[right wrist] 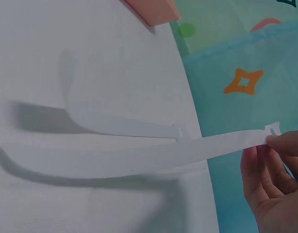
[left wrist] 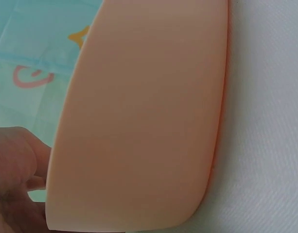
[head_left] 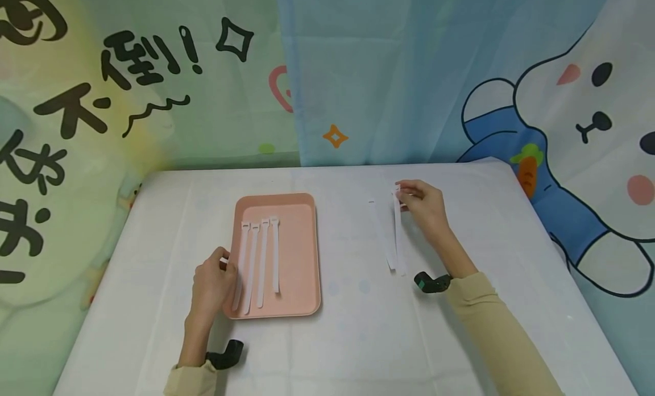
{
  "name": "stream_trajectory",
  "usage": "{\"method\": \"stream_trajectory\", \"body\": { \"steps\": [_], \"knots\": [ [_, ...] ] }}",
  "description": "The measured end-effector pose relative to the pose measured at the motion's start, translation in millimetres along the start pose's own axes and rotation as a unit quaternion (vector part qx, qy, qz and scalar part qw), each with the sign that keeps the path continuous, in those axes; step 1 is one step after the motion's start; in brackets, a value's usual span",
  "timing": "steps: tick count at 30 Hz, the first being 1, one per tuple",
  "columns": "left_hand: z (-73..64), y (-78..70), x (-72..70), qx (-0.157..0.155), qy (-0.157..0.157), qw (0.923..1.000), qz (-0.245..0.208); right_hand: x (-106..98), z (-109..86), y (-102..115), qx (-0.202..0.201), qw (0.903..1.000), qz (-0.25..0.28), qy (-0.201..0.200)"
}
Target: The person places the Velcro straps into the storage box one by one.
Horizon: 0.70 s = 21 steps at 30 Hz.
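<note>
Near the tray's left side, my left hand (head_left: 211, 283) holds its rim with bent fingers; the left wrist view shows the tray's outer wall (left wrist: 139, 111) up close, the fingertips partly hidden behind it. Several white cable straps with slotted heads lie side by side lengthwise in the pink tray (head_left: 297, 259). Over the table's right half, my right hand (head_left: 423, 207) pinches the slotted end of another white cable strap (right wrist: 139, 158) between thumb and fingers. Its long tail slopes down toward the cloth. Beside it, a second loose strap (right wrist: 129, 125) lies on the table, its far end curving.
A white cloth covers the table (head_left: 348, 350). Printed curtains (head_left: 389, 78) hang directly behind its back edge and along the left side. Each wrist wears a black camera (head_left: 432, 282).
</note>
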<state>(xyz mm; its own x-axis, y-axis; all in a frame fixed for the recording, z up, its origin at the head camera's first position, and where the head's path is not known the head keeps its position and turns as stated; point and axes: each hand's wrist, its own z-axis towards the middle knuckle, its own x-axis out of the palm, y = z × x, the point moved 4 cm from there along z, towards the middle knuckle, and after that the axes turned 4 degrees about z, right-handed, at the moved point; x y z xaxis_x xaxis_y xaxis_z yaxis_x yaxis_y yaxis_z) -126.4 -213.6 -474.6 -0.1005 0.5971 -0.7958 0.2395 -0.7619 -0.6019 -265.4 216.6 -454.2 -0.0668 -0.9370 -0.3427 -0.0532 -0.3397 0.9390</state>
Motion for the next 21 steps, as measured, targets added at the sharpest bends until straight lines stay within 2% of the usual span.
{"method": "stream_trajectory", "body": {
  "steps": [6,12,21],
  "knots": [
    [-0.3,-0.8,-0.3,0.003,-0.002,1.0000,0.000,-2.6,-2.2,10.5,0.001,1.0000,0.009,0.002],
    [-0.4,0.3,0.2,0.001,0.000,1.0000,0.000,-6.9,-2.4,20.9,-0.005,0.9994,0.033,-0.012],
    [0.5,1.0,0.4,0.002,0.002,1.0000,0.001,-5.8,-6.3,32.4,-0.015,0.9982,0.057,-0.005]
  ]
}}
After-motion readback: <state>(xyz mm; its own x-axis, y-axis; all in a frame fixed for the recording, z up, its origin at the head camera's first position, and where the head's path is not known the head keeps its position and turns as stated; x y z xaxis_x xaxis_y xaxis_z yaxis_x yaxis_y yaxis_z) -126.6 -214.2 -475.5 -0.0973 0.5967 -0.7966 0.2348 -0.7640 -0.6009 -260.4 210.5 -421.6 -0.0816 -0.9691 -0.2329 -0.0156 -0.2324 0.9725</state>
